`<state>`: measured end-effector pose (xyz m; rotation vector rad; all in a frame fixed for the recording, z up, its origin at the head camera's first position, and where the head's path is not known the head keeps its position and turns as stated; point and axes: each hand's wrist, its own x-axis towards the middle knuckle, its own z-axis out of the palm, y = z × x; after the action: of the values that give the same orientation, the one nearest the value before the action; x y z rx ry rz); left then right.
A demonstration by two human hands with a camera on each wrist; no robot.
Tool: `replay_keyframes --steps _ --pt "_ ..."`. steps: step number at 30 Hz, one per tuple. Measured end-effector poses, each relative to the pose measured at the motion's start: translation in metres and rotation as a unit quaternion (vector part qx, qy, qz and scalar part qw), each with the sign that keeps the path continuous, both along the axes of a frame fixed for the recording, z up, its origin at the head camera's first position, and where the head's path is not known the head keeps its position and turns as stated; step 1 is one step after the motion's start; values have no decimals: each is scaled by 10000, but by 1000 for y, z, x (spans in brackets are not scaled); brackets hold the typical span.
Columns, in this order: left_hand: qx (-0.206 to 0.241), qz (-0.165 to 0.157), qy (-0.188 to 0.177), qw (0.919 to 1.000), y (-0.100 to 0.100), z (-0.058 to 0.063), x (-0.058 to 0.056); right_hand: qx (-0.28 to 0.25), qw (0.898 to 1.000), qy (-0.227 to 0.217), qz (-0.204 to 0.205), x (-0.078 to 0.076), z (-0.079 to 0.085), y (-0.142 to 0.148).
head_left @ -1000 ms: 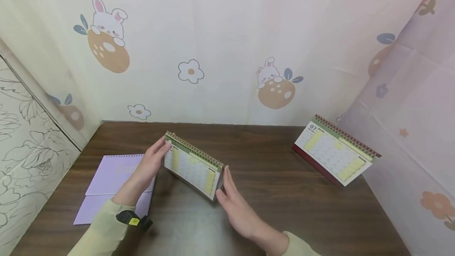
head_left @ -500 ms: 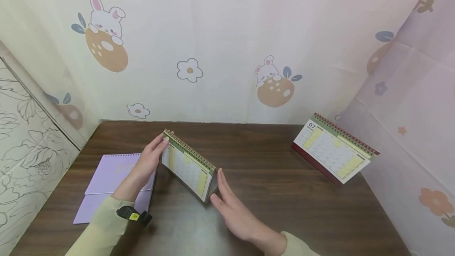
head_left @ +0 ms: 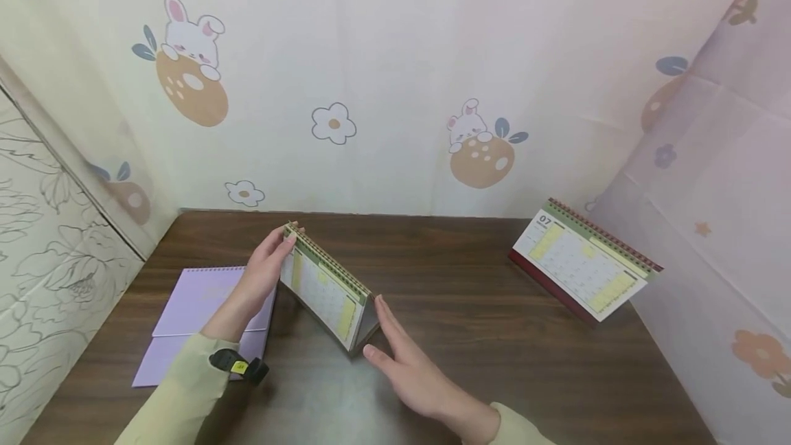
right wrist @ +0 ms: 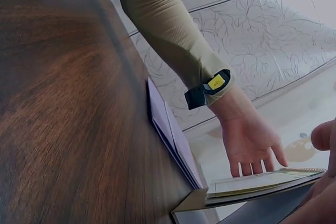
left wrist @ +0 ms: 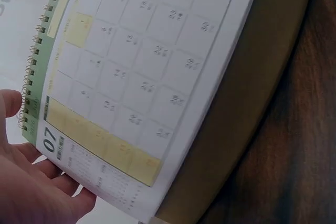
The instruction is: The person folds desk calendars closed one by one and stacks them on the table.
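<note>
A desk calendar (head_left: 323, 294) with a green header, wire spiral and tan base stands tent-like on the table, angled left of the middle. My left hand (head_left: 264, 272) holds its upper left corner, with the thumb at the spiral and the fingertips tucked behind the side edge, as the left wrist view shows beside the printed calendar page (left wrist: 126, 77). At the other end, my right hand (head_left: 410, 369) has its fingers straight, their tips right at the calendar's open right side. The right wrist view shows the left hand (right wrist: 252, 140) across the calendar.
A purple spiral-bound calendar (head_left: 200, 301) stands at the left, partly behind the left forearm. On the right is another desk calendar (head_left: 581, 263) with a dark red base, showing 07. A printed curtain (head_left: 395, 53) hangs behind the wooden table (head_left: 457, 273).
The desk calendar's right end has swung left and slightly nearer. My right hand has moved left along with it, while my left hand keeps its hold on the corner.
</note>
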<state>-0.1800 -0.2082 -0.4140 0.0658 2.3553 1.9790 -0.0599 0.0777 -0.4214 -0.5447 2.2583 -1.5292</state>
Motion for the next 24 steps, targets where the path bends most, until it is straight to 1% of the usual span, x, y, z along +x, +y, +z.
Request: replay_keyframes --steps 6,12,17,22,24 --pt "-8 99 5 10000 4 6 -5 82 9999 53 -31 0 -2 1" --pt "26 355 -3 9994 9 11 -8 157 9996 188 -111 -3 -3 0" --pt "46 442 -30 9990 10 10 -9 213 9992 306 -105 -5 -5 0" --pt "-9 410 148 9990 9 7 -13 244 9990 338 -144 -7 -6 4" --pt "-12 373 191 9991 10 6 -14 123 9992 330 -183 -8 -7 5"
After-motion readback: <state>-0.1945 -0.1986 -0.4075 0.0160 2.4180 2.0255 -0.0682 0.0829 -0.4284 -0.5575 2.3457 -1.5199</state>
